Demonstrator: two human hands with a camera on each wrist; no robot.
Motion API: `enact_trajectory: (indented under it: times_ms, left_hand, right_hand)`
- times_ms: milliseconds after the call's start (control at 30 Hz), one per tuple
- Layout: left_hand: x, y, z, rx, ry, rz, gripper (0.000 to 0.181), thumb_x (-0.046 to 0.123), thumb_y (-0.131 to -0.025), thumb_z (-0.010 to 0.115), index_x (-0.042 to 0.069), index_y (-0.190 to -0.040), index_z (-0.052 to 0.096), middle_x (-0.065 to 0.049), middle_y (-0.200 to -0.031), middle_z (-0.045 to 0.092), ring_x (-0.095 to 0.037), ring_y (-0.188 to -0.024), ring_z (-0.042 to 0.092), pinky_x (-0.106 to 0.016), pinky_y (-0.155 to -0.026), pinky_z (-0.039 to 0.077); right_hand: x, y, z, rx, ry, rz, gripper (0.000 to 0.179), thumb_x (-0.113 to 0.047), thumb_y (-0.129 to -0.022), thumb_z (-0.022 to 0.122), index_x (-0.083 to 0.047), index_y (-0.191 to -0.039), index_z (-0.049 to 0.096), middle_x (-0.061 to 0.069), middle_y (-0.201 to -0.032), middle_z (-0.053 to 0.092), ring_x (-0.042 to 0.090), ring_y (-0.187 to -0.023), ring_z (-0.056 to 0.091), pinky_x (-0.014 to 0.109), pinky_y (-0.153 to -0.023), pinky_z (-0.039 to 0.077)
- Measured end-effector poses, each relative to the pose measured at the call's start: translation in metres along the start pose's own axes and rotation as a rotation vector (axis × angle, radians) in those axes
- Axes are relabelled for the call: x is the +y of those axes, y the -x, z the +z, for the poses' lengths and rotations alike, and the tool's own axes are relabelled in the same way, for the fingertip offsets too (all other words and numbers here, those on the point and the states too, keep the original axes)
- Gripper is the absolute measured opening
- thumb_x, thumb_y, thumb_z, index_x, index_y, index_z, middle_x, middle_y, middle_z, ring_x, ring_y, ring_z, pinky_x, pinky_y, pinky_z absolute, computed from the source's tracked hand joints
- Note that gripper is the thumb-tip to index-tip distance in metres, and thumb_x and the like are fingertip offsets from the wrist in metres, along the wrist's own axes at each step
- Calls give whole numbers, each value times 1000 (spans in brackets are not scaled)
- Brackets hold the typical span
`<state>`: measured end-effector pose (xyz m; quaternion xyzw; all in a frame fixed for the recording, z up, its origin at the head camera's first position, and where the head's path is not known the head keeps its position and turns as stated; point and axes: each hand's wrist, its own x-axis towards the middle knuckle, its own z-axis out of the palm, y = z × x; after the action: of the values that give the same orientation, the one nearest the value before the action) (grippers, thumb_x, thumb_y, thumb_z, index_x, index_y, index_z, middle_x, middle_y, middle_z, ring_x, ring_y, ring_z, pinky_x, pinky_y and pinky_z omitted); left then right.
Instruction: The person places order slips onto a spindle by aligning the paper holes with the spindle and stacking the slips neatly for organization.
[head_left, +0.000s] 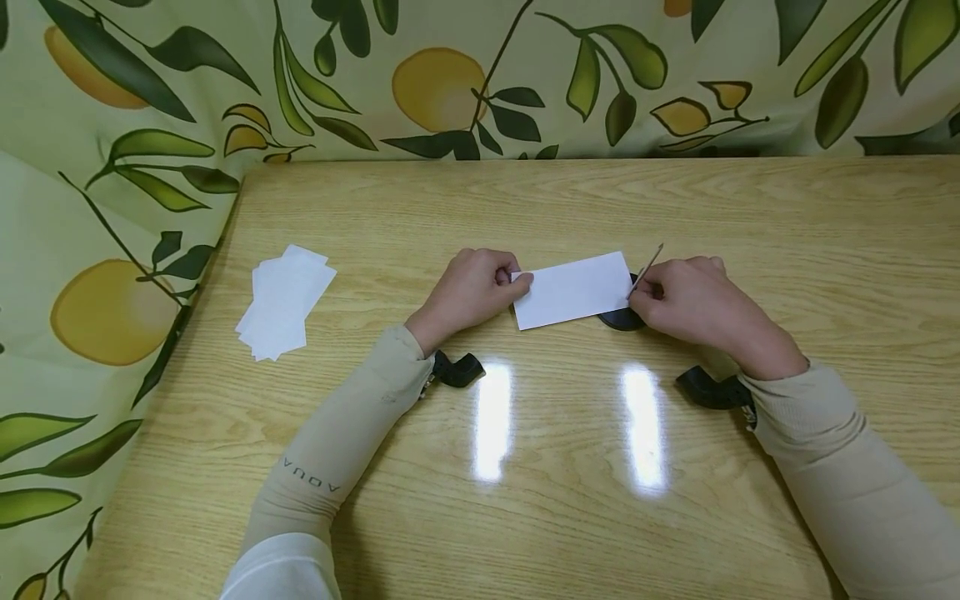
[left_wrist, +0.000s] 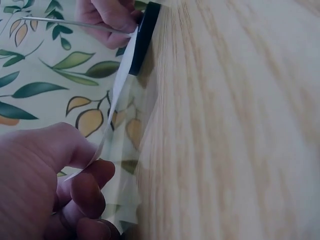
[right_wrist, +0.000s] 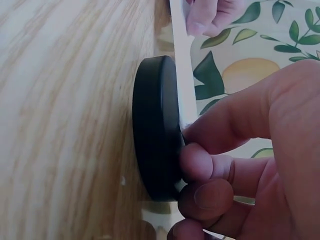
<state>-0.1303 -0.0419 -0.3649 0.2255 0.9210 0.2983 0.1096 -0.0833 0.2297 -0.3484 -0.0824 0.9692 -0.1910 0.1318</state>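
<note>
A white rectangular slip of paper [head_left: 573, 290] is held up between the two hands, slightly tilted. My left hand [head_left: 476, 287] pinches its left end between thumb and fingers. At its right end my right hand [head_left: 697, 304] pinches a thin, straight stick [head_left: 652, 258], its free end pointing up and away; the left wrist view also shows this stick [left_wrist: 75, 24] sticking out from the fingers. Beneath the paper's right end lies a low, round black disc [head_left: 618, 320], partly covered by paper and hand. In the right wrist view, fingertips are right at the disc's [right_wrist: 152, 125] upper face.
A loose, fanned pile of white paper slips [head_left: 285, 300] lies at the left of the wooden table [head_left: 555, 533]. Black curved wrist devices [head_left: 459, 371] jut from both sleeves close over the tabletop. A fruit-patterned cloth [head_left: 337, 83] borders the table's back and left edges.
</note>
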Motion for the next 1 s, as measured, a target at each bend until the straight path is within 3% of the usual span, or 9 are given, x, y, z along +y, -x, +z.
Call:
enact_trajectory:
  times_ms: [333, 533, 700, 867, 1000]
  left_hand:
    - [4, 3, -4, 31, -36, -43, 25, 34, -91, 63, 16, -74, 66, 4, -61, 57, -10, -57, 48, -22, -57, 35]
    - [2, 4, -7, 39, -71, -71, 24, 35, -89, 65, 17, -73, 66, 3, -64, 63, -12, -61, 53, -23, -60, 39]
    - [-4, 7, -13, 37, -90, -83, 25, 36, -91, 63, 17, -75, 66, 3, -67, 64, -12, -61, 53, -23, -60, 39]
    - [-9, 17, -26, 55, -98, -87, 28, 38, -94, 60, 15, -80, 69, 2, -70, 65, -14, -62, 54, -24, -62, 40]
    - [-16, 25, -40, 110, -104, -79, 28, 36, -96, 57, 14, -83, 70, 1, -70, 65, -15, -60, 52, -25, -63, 40]
  right_hand:
    - [0, 6, -3, 0, 8, -35, 31, -27, -93, 52, -16, -65, 58, -2, -56, 48, 19, -59, 43, 37, -74, 20]
    - [6, 12, -3, 13, -62, -38, 31, -30, -95, 55, -15, -69, 59, -2, -59, 49, 16, -58, 43, 37, -73, 25]
    - [9, 16, -1, 114, -168, -19, 24, -31, -95, 58, -14, -78, 64, 1, -65, 53, 14, -57, 42, 26, -53, 30]
    - [11, 18, 3, 206, -282, 5, 17, -29, -94, 59, -13, -94, 66, 6, -83, 63, 14, -70, 48, 23, -58, 35]
    - [12, 20, 6, 261, -367, -10, 18, -24, -91, 65, -11, -103, 62, 7, -95, 63, 10, -80, 51, 16, -66, 39]
